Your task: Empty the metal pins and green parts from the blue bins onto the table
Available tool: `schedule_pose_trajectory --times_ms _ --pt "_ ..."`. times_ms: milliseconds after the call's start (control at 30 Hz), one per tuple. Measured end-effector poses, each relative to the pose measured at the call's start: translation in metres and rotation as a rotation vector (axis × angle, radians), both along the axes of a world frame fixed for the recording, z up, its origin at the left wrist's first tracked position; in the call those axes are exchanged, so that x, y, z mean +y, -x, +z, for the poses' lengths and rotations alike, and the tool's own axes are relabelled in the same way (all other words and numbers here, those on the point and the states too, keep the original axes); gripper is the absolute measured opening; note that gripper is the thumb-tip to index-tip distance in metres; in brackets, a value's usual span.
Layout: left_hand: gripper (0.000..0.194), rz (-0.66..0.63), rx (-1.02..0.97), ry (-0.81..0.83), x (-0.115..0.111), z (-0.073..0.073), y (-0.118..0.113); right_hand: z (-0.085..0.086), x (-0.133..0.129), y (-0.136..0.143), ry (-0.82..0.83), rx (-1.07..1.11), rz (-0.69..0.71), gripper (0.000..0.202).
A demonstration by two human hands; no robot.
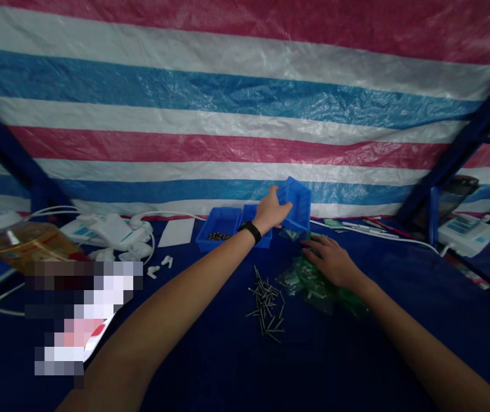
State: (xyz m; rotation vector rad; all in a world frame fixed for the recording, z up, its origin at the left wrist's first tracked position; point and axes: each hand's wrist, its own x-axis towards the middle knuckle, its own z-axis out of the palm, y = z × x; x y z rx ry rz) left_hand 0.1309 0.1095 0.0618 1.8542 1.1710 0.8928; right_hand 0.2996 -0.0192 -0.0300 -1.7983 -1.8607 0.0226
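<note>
My left hand [273, 209], a black band on its wrist, grips the side of a blue plastic bin [299, 201], which is tipped up with its open side facing me. Lying on green-tinted plastic bags [309, 280] is my right hand [330, 258], palm down with its fingers spread. Small parts show through the bags but are too dim to name. A loose pile of long nails or screws [266, 303] lies between my forearms. Two more blue bins stand at the back: the left bin [223, 222] holds small dark metal pieces, and my left hand partly hides the other bin [251, 213].
White earbuds [154, 271] and a white card [176, 232] lie left of the bins. Farther left are tangled white cables, power adapters [116, 232] and an amber container [34, 246]. A power strip [471, 233] sits at right. A striped tarp [236, 97] hangs behind the table.
</note>
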Motion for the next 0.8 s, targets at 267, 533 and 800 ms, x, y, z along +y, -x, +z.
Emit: schedule_pose_trajectory --times_ms 267,533,800 --pt "0.052 0.081 0.314 -0.173 -0.009 0.014 -0.009 0.030 0.001 0.025 0.108 -0.232 0.076 0.051" --pt "0.050 0.065 0.527 -0.219 -0.015 0.030 -0.008 0.041 0.001 0.044 0.230 -0.222 0.139 0.047" --pt "0.029 -0.057 0.723 -0.553 -0.045 0.013 -0.003 0.086 -0.118 0.017 -0.181 0.304 -0.044 0.037"
